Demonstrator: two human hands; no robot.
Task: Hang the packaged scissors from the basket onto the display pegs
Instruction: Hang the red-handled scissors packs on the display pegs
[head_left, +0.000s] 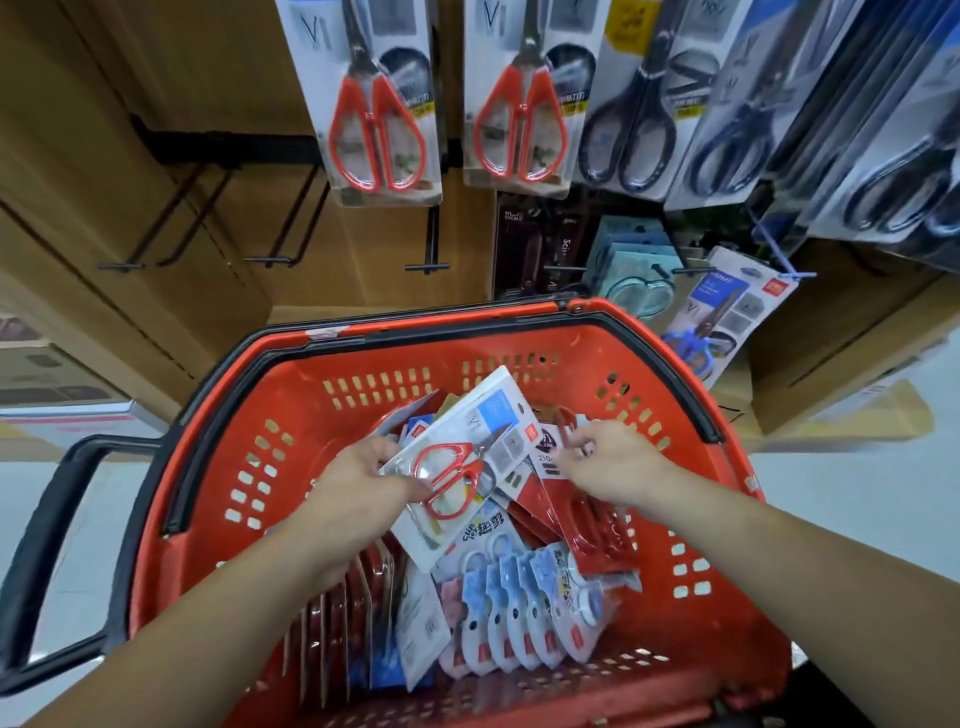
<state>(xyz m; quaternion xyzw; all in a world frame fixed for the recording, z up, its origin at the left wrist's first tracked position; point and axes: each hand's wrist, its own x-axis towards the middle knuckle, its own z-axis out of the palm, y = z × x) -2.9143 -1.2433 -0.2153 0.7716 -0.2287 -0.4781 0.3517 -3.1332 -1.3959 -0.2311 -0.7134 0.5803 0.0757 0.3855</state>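
I see both hands down inside the red basket (363, 387), which fills the lower middle of my view. My left hand (358, 483) grips a white pack of red-handled scissors (452, 470) by its left edge, holding it tilted above the heap in the basket's middle. My right hand (615, 462) is just to the right of that pack, fingers curled and pinching the top of a dark red pack (587, 530) that stands slanted against the basket's right side. More packs lie stacked on edge toward the basket's near wall, among them a fanned row of white-and-blue ones (511, 613).

Above the basket's far rim there is open room on the left: three bare pegs (267, 259) stick out from the brown board there, with nothing hanging on them. Higher up, over the basket's middle, two packs with red handles (379, 104) hang side by side, and black-handled packs (636, 114) crowd the space above its right corner. A blue-handled pack (722, 322) hangs just beyond the far right corner of the basket, close to the rim. The black carry handle (49, 525) juts out past the basket's left side over pale floor.

For writing, I can read "210" on the red pack beside my right fingers and a large "V" mark on the white cards. The smaller print is too blurred for me.
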